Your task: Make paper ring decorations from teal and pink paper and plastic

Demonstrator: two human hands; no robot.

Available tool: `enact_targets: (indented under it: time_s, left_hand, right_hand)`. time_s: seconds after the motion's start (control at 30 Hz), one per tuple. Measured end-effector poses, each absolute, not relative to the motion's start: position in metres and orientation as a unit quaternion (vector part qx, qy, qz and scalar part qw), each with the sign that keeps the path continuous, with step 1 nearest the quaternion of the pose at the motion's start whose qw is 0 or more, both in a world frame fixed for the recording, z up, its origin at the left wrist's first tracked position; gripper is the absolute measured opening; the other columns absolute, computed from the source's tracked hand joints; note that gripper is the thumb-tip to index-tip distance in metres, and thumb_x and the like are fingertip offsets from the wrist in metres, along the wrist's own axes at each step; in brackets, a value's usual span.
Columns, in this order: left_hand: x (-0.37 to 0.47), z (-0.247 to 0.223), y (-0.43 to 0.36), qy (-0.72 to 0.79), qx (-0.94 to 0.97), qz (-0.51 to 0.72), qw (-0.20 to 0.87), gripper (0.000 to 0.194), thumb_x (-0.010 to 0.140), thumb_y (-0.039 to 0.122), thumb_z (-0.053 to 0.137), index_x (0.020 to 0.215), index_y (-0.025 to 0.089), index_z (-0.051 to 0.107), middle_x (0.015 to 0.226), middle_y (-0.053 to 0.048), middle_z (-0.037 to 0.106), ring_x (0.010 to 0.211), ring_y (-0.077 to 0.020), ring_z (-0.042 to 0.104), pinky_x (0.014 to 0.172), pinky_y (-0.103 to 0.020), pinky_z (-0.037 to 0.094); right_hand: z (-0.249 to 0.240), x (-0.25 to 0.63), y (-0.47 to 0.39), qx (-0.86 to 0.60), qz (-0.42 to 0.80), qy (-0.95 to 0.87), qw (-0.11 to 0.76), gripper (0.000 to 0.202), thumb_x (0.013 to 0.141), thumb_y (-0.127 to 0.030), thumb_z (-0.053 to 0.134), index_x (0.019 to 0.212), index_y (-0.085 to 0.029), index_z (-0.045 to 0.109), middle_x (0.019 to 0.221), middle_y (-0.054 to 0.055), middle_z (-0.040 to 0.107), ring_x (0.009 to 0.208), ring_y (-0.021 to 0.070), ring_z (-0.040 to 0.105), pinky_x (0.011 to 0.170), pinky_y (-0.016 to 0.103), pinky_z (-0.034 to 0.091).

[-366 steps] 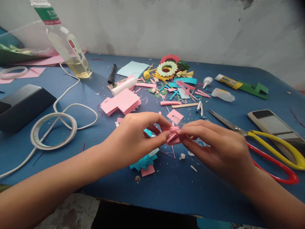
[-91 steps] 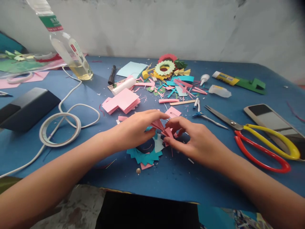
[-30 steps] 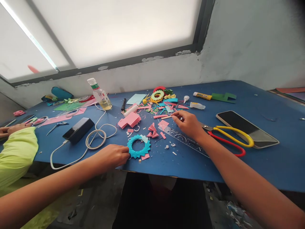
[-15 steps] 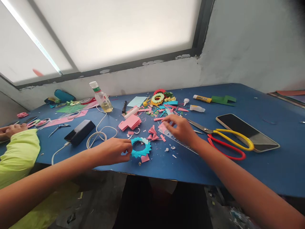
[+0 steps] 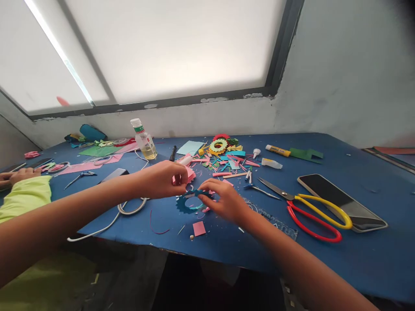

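Observation:
A blue paper ring (image 5: 184, 204) with a toothed edge is tilted up off the blue table. My right hand (image 5: 223, 198) pinches its right upper edge between thumb and fingers. Just above the ring's left side is my left hand (image 5: 168, 179), its fingers curled together; whether anything small is between them I cannot make out. Pink paper pieces (image 5: 191, 173) lie behind my left hand, partly hidden by it. A pink square (image 5: 199, 228) lies flat near the table's front edge, beside a small bead (image 5: 191, 237).
Scissors (image 5: 285, 196) and a phone (image 5: 340, 201) lie on the right. Paper scraps (image 5: 227, 160) and paper rings (image 5: 218, 144) are at the back. A bottle (image 5: 144, 142) stands back left. A white cable (image 5: 97, 233) crosses the left. A person's hand (image 5: 24, 174) is far left.
My right hand has come down and left onto the blue ring, which is now lifted and tilted. My left hand has moved up and right. The view has shifted slightly.

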State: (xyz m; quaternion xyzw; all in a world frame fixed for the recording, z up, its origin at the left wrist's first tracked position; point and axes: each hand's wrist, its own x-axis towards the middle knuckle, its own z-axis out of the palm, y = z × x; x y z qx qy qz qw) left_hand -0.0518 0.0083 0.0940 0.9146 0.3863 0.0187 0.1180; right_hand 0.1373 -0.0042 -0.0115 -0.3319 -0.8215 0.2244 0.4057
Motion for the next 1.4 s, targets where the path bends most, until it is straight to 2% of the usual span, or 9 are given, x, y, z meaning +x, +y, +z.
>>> enact_targets:
  time_s: [0.07,0.2,0.3,0.4,0.5,0.93,1.17,1.3,1.4]
  left_hand:
    - [-0.051,0.092,0.012,0.405,0.901,0.039,0.149,0.011,0.075,0.024,0.052,0.073,0.014,0.057,0.072,-0.001,0.060,0.062,-0.0093,0.054,0.059,-0.021,0.043]
    - [-0.048,0.087,0.014,0.445,0.870,0.050,0.205,0.030,0.084,0.040,0.045,0.086,0.015,0.060,0.074,-0.003,0.062,0.063,-0.0099,0.054,0.058,-0.021,0.042]
    - [-0.047,0.081,0.014,0.446,0.865,0.041,0.227,0.035,0.079,0.046,0.052,0.092,0.015,0.062,0.080,-0.005,0.064,0.070,-0.0120,0.057,0.060,-0.022,0.043]
    - [-0.046,0.077,0.016,0.434,0.866,0.043,0.243,0.032,0.077,0.042,0.057,0.092,0.015,0.064,0.082,-0.005,0.065,0.073,-0.0125,0.058,0.063,-0.022,0.045]
    - [-0.046,0.076,0.021,0.426,0.868,0.062,0.245,0.026,0.077,0.037,0.056,0.086,0.014,0.066,0.078,-0.005,0.066,0.066,-0.0104,0.056,0.061,-0.021,0.044]
    - [-0.042,0.100,0.018,0.431,0.878,0.108,0.180,0.018,0.075,0.031,0.056,0.081,0.016,0.064,0.074,-0.003,0.065,0.063,-0.0090,0.057,0.055,-0.019,0.044]
    - [-0.035,0.097,0.015,0.443,0.847,0.116,0.269,0.023,0.077,0.038,0.056,0.079,0.015,0.060,0.064,-0.001,0.059,0.051,-0.0077,0.049,0.047,-0.021,0.040]
    - [-0.030,0.092,0.014,0.429,0.842,0.121,0.305,0.019,0.076,0.034,0.057,0.076,0.014,0.059,0.063,-0.001,0.057,0.052,-0.0075,0.048,0.046,-0.019,0.038]
    - [-0.026,0.091,0.014,0.415,0.842,0.115,0.326,0.020,0.077,0.033,0.056,0.077,0.014,0.060,0.061,0.000,0.055,0.053,-0.0076,0.048,0.046,-0.019,0.037]
  right_hand:
    - [-0.012,0.139,-0.003,-0.351,0.231,-0.805,0.418,0.009,0.082,-0.023,0.053,0.085,-0.018,0.061,0.081,0.002,0.065,0.073,0.0132,0.058,0.068,0.027,0.045]
    - [-0.011,0.142,-0.004,-0.374,0.247,-0.786,0.426,0.012,0.082,-0.025,0.053,0.085,-0.018,0.062,0.078,0.002,0.067,0.071,0.0136,0.059,0.064,0.026,0.044]
    - [-0.009,0.145,-0.004,-0.380,0.255,-0.782,0.423,0.013,0.081,-0.026,0.053,0.084,-0.018,0.062,0.077,0.002,0.067,0.071,0.0142,0.059,0.064,0.026,0.044]
    - [-0.008,0.146,-0.004,-0.382,0.261,-0.781,0.419,0.013,0.081,-0.026,0.053,0.084,-0.018,0.063,0.078,0.002,0.067,0.072,0.0146,0.059,0.066,0.027,0.043]
    - [-0.009,0.147,-0.002,-0.386,0.265,-0.778,0.419,0.013,0.081,-0.027,0.053,0.084,-0.018,0.063,0.077,0.002,0.067,0.071,0.0147,0.059,0.065,0.027,0.043]
    - [-0.010,0.148,-0.002,-0.385,0.283,-0.751,0.456,0.018,0.078,-0.032,0.055,0.087,-0.018,0.061,0.077,0.003,0.066,0.072,0.0151,0.059,0.067,0.029,0.046]
    - [-0.009,0.145,-0.005,-0.380,0.282,-0.745,0.469,0.030,0.073,-0.039,0.063,0.097,-0.021,0.061,0.084,0.003,0.065,0.074,0.0153,0.058,0.069,0.032,0.047]
    - [-0.010,0.142,-0.006,-0.387,0.274,-0.738,0.479,0.028,0.073,-0.044,0.063,0.090,-0.021,0.062,0.084,0.003,0.065,0.070,0.0149,0.057,0.065,0.030,0.046]
    - [-0.011,0.142,-0.006,-0.383,0.268,-0.739,0.485,0.022,0.077,-0.041,0.059,0.084,-0.020,0.063,0.079,0.002,0.066,0.068,0.0137,0.057,0.064,0.028,0.044]
